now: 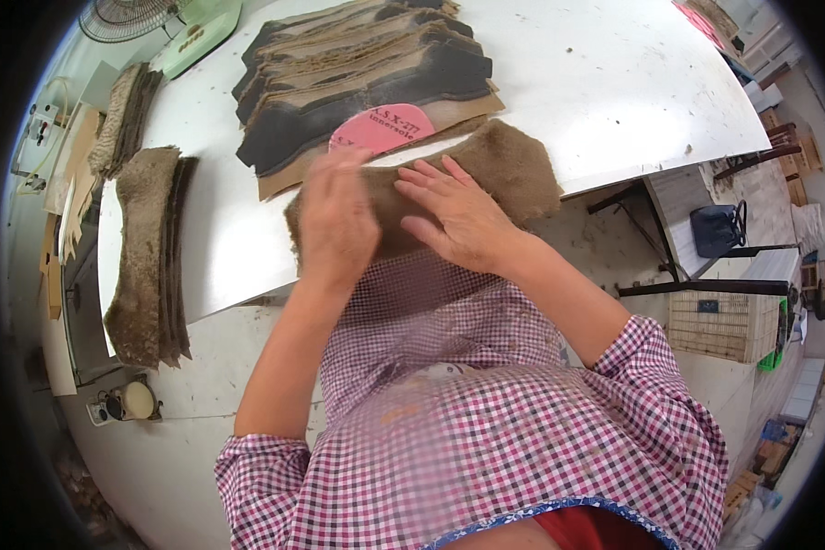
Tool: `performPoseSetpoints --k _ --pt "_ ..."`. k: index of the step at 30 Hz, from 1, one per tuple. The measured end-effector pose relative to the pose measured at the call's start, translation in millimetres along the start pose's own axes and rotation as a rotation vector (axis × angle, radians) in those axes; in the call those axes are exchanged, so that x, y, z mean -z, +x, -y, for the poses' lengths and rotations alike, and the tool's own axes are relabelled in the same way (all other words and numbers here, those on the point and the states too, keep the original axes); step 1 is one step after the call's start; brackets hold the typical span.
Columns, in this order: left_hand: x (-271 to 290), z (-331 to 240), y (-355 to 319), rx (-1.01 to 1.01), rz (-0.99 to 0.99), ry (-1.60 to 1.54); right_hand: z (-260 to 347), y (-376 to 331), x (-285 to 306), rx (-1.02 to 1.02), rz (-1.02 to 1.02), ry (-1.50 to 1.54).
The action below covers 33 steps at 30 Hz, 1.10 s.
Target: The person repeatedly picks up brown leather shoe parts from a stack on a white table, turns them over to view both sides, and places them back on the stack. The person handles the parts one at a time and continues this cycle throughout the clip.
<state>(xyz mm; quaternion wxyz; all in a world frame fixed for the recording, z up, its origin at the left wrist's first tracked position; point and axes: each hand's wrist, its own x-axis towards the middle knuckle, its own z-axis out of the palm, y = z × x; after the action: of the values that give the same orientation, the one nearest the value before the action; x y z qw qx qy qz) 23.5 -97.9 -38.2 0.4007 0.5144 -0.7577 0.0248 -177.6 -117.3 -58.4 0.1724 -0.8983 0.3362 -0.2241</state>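
Observation:
A brown fuzzy fabric piece (513, 170) with a curved edge lies along the table's near edge, partly over my lap. My right hand (458, 211) rests flat on its middle, fingers spread and holding nothing. Over the piece's left part is my left hand (339, 220), smeared by motion, its fingertips near a pink flat template (390, 128) with dark printing. Whether those fingers touch or grip anything cannot be made out. The template lies against the front of a row of overlapping cut pieces (357, 82), black and tan with fuzzy brown edges.
The white table (605, 82) carries two piles at its left side: a near stack of brown fuzzy pieces (142, 257) and a farther stack (124, 119). A fan (128, 18) and a pale green scale-like device (197, 41) stand far left. A plastic crate (720, 325) sits right.

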Motion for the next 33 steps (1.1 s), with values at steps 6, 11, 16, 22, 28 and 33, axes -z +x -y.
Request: performPoseSetpoints --k 6,11,16,22,28,33 --pt "-48.4 -11.7 -6.7 0.038 0.398 0.143 -40.1 -18.0 19.2 -0.08 0.125 -0.34" --pt "-47.6 -17.4 -7.1 0.04 0.4 0.203 -77.0 -33.6 48.8 -0.286 0.114 -0.438" --pt "-47.3 -16.2 1.1 0.054 0.242 0.106 -86.8 -46.2 54.6 -0.435 -0.263 -0.035" --pt "-24.0 -11.9 9.2 0.073 0.183 -0.128 -30.4 -55.1 85.3 -0.304 -0.483 0.381" --pt "-6.4 -17.2 11.1 0.067 0.162 -0.182 -10.5 -54.0 97.3 -0.144 -0.556 0.389" --pt "-0.3 -13.1 11.3 0.098 0.217 -0.226 -0.8 -50.4 107.0 -0.296 -0.441 0.41"
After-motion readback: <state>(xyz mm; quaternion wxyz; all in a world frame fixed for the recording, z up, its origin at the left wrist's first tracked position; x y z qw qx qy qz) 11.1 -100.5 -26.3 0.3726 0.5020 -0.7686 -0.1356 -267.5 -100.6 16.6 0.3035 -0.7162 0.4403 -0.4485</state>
